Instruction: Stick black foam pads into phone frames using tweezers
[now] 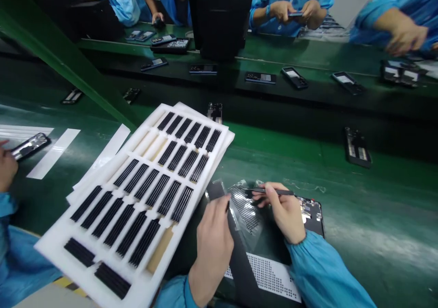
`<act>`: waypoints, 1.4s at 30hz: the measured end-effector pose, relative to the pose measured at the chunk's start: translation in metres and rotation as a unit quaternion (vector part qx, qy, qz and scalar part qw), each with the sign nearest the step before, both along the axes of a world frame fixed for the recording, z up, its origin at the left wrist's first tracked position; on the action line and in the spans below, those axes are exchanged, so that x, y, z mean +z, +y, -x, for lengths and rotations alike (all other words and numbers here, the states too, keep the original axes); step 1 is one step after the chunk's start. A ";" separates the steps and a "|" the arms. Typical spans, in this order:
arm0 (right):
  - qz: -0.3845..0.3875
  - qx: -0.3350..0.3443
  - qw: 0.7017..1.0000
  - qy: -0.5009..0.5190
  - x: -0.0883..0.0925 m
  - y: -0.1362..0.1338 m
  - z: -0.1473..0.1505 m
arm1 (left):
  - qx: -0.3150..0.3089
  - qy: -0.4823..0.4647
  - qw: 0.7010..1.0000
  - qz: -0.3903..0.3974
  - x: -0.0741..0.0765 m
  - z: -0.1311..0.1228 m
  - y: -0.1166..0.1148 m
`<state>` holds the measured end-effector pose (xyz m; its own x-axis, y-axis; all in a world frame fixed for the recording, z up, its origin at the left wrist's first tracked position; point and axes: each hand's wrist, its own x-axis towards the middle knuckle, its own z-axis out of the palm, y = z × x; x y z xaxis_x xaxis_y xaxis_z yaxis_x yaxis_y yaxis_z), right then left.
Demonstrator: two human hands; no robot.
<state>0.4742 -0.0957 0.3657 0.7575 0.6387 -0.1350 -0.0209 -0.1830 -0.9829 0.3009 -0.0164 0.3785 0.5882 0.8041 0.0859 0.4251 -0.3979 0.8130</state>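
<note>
My left hand (212,235) rests on a dark tray edge, its fingers curled and pinching a small black piece near a clear film (244,207) with a dotted pattern. My right hand (282,212) grips thin black tweezers (270,191) held level above that film. Under the right hand lies an opened phone body (312,214) with its circuit board showing. A white foam tray (137,198) holding several rows of black strips sits tilted just left of my left hand.
The green conveyor belt (359,207) carries more phone bodies, one (357,147) at right. Across the line, people in blue coats handle phones beside a black box (222,20). Another person's hand (7,166) and phone (29,146) are at far left. A green beam (68,61) crosses diagonally.
</note>
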 end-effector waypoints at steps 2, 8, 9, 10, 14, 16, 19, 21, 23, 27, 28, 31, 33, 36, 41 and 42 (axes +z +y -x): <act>0.006 0.011 1.000 0.012 -0.014 0.004 -0.006 | -0.068 0.152 0.973 -0.157 -0.007 -0.005 0.001; -0.009 0.034 0.999 0.024 -0.030 0.012 -0.004 | -0.143 0.368 0.876 -0.275 -0.010 -0.026 0.003; -0.003 0.038 0.999 0.015 -0.030 0.012 -0.003 | -0.147 0.376 0.872 -0.278 -0.010 -0.028 0.004; 0.005 0.042 0.999 0.005 -0.031 0.012 -0.002 | -0.150 0.382 0.868 -0.281 -0.010 -0.029 0.004; 0.029 0.055 0.998 -0.031 -0.033 0.010 0.000 | -0.158 0.398 0.858 -0.285 -0.014 -0.031 0.005; 0.032 0.052 0.997 -0.039 -0.032 0.010 0.000 | -0.164 0.398 0.855 -0.289 -0.016 -0.031 0.005; 0.031 0.043 0.998 -0.037 -0.032 0.009 0.000 | -0.168 0.394 0.854 -0.297 -0.017 -0.031 0.006; 0.031 0.044 0.998 -0.036 -0.031 0.009 0.000 | -0.168 0.388 0.854 -0.303 -0.017 -0.031 0.007; 0.033 0.049 0.997 -0.039 -0.031 0.009 -0.001 | -0.169 0.379 0.856 -0.309 -0.016 -0.031 0.008; 0.036 0.060 0.996 -0.050 -0.031 0.011 -0.001 | -0.180 0.370 0.866 -0.285 -0.016 -0.031 0.012; 0.033 0.061 0.996 -0.050 -0.031 0.013 -0.001 | -0.180 0.364 0.874 -0.266 -0.016 -0.030 0.013; 0.013 0.051 0.998 -0.022 -0.029 0.015 -0.002 | -0.151 0.282 0.932 -0.170 -0.015 -0.027 0.014; -0.017 0.037 0.999 0.019 -0.024 0.012 -0.002 | -0.085 0.158 0.983 -0.051 -0.011 -0.023 0.014; -0.064 0.035 0.995 0.073 -0.006 -0.001 0.003 | 0.021 -0.034 0.968 0.248 0.005 -0.016 0.011; -0.050 0.087 0.995 -0.017 0.037 -0.023 0.018 | -0.007 -0.220 0.787 0.576 0.036 -0.005 0.003; -0.043 0.097 0.993 -0.048 0.043 -0.025 0.021 | -0.014 -0.233 0.773 0.590 0.040 -0.003 0.001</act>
<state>0.4535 -0.1206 0.4087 0.6256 0.7801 -0.0077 0.1008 -0.0906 -0.9908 0.3043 -0.0158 0.4189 0.7330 0.4716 -0.4903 -0.0183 0.7341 0.6787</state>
